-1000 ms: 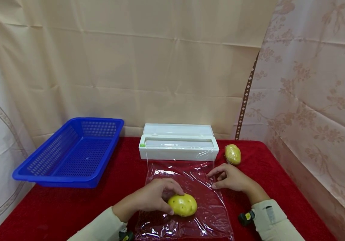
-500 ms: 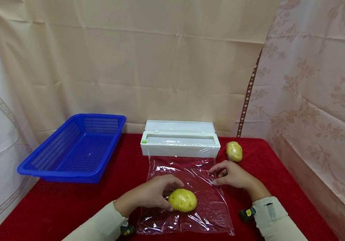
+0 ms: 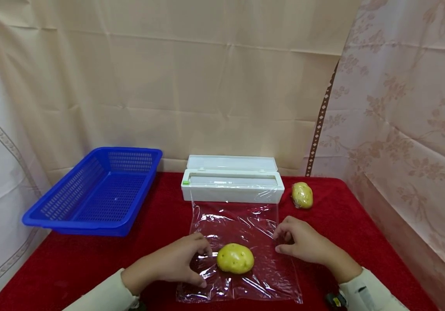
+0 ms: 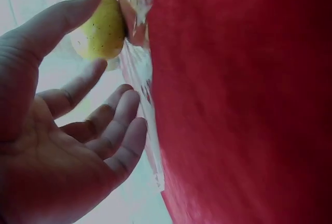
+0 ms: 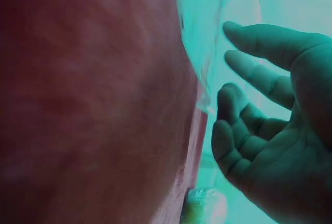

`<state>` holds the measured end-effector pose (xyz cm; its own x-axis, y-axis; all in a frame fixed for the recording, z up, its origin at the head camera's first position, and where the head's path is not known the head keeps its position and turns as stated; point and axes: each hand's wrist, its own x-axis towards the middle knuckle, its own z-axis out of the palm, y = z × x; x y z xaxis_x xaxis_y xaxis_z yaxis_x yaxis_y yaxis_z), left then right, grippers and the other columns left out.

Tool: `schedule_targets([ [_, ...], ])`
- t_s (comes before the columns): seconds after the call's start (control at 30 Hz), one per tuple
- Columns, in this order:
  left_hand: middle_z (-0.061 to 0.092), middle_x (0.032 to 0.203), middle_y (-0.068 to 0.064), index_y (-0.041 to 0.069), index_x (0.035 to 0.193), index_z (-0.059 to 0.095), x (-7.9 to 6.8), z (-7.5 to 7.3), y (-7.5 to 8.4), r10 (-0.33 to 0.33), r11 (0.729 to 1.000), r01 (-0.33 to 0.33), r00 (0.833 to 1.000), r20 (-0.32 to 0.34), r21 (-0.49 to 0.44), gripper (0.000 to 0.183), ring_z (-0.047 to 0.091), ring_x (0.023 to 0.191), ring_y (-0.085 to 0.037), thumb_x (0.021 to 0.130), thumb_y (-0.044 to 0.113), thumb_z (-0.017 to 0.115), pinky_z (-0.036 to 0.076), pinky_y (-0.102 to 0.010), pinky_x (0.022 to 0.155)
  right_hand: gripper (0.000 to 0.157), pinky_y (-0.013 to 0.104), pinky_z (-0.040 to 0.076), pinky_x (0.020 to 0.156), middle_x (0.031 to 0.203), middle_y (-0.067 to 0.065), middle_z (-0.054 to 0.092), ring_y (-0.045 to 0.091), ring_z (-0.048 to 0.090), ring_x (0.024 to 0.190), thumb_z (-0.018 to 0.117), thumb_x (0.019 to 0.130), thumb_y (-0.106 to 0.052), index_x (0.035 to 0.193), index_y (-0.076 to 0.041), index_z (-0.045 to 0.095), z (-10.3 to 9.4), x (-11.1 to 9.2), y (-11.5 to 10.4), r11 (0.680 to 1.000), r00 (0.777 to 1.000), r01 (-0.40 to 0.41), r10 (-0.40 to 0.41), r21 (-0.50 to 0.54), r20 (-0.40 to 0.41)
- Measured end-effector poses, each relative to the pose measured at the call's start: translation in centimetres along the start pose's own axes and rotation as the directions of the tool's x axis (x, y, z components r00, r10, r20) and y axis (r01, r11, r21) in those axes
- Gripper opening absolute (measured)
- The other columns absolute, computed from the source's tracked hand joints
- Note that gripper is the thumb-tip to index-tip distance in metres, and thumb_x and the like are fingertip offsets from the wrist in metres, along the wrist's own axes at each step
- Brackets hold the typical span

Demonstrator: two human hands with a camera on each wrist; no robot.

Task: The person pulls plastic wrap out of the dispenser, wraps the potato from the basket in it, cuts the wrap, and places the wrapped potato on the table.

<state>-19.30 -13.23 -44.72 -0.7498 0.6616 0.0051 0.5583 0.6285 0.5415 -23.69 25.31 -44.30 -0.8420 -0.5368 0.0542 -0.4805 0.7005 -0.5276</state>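
A yellow potato lies on a sheet of clear plastic wrap in the head view. My left hand is just left of the potato, thumb and fingers spread apart with a gap to it. In the left wrist view, that hand's relaxed fingers hold nothing, and the potato shows past the thumb tip. My right hand hovers by the wrap's right edge, fingers loosely bent and holding nothing. The wrap runs out of a white dispenser box with its lid raised.
A blue plastic basket stands at the left of the red cloth-covered table. Right of the dispenser sits a second potato, wrapped in film. Beige curtains hang behind.
My left hand has let go of the potato and drawn back to the left. The right hand has shifted slightly right and toward me. The potato stays on the wrap.
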Motion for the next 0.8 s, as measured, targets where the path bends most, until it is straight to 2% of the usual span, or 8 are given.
schedule_targets([
  [0.1, 0.056, 0.105, 0.015, 0.029, 0.099, 0.068, -1.1, -0.1, 0.2, 0.028, 1.000, -0.028, 1.000, 0.010, -0.004, 0.043, 0.053, 0.096, -0.004, 0.069, 0.046, 0.094, 0.048, -0.023, 0.085, 0.019, 0.025, 0.050, 0.069, 0.093, -0.008, 0.060, 0.007, 0.058, 0.079, 0.085, 0.087, -0.028, 0.097, -0.026, 0.069, 0.1, -1.5, -1.3, 0.999, 0.998, 0.046, -0.046, 0.001, 0.043],
  [0.2, 0.054, 0.099, 0.018, 0.032, 0.093, 0.068, -2.1, 0.0, 0.4, 0.098, 0.995, -0.099, 0.994, 0.040, 0.010, 0.039, 0.051, 0.089, 0.000, 0.069, 0.048, 0.094, 0.045, -0.017, 0.076, 0.021, 0.024, 0.051, 0.068, 0.091, -0.011, 0.061, 0.006, 0.058, 0.078, 0.084, 0.087, -0.035, 0.095, -0.029, 0.066, 0.3, -2.9, -2.4, 0.994, 0.989, 0.107, -0.110, 0.034, 0.097],
  [0.33, 0.051, 0.092, 0.022, 0.034, 0.086, 0.067, -3.1, 0.3, 0.5, 0.209, 0.968, -0.215, 0.976, 0.059, 0.128, 0.035, 0.045, 0.081, 0.007, 0.066, 0.044, 0.095, 0.040, -0.011, 0.070, 0.026, 0.021, 0.050, 0.066, 0.089, -0.016, 0.060, 0.002, 0.057, 0.078, 0.084, 0.085, -0.044, 0.094, -0.032, 0.064, 0.8, -4.2, -3.4, 0.980, 0.962, 0.186, -0.197, 0.074, 0.188],
  [0.4, 0.050, 0.090, 0.023, 0.035, 0.081, 0.066, -3.5, 0.4, 0.5, 0.238, 0.952, -0.244, 0.970, 0.051, 0.186, 0.035, 0.043, 0.080, 0.010, 0.064, 0.041, 0.095, 0.038, -0.009, 0.068, 0.027, 0.019, 0.049, 0.066, 0.087, -0.018, 0.059, -0.001, 0.056, 0.077, 0.084, 0.084, -0.048, 0.092, -0.033, 0.063, 1.2, -4.6, -3.6, 0.974, 0.948, 0.214, -0.225, 0.075, 0.227],
  [0.57, 0.048, 0.090, 0.025, 0.038, 0.072, 0.065, -4.1, 0.4, 0.3, 0.269, 0.930, -0.270, 0.962, 0.035, 0.250, 0.031, 0.041, 0.082, 0.012, 0.064, 0.041, 0.094, 0.036, -0.009, 0.067, 0.023, 0.016, 0.049, 0.064, 0.086, -0.020, 0.058, -0.005, 0.054, 0.076, 0.084, 0.086, -0.044, 0.091, -0.033, 0.064, 1.9, -5.2, -3.6, 0.969, 0.926, 0.237, -0.246, 0.067, 0.287],
  [0.8, 0.050, 0.090, 0.024, 0.039, 0.070, 0.065, -4.5, 0.4, 0.3, 0.325, 0.894, -0.312, 0.945, 0.013, 0.323, 0.027, 0.042, 0.081, 0.011, 0.069, 0.029, 0.089, 0.035, -0.008, 0.068, 0.012, 0.018, 0.052, 0.066, 0.092, -0.020, 0.058, -0.006, 0.056, 0.079, 0.078, 0.093, -0.029, 0.090, -0.034, 0.067, 2.0, -6.0, -3.5, 0.975, 0.921, 0.195, -0.219, 0.104, 0.322],
])
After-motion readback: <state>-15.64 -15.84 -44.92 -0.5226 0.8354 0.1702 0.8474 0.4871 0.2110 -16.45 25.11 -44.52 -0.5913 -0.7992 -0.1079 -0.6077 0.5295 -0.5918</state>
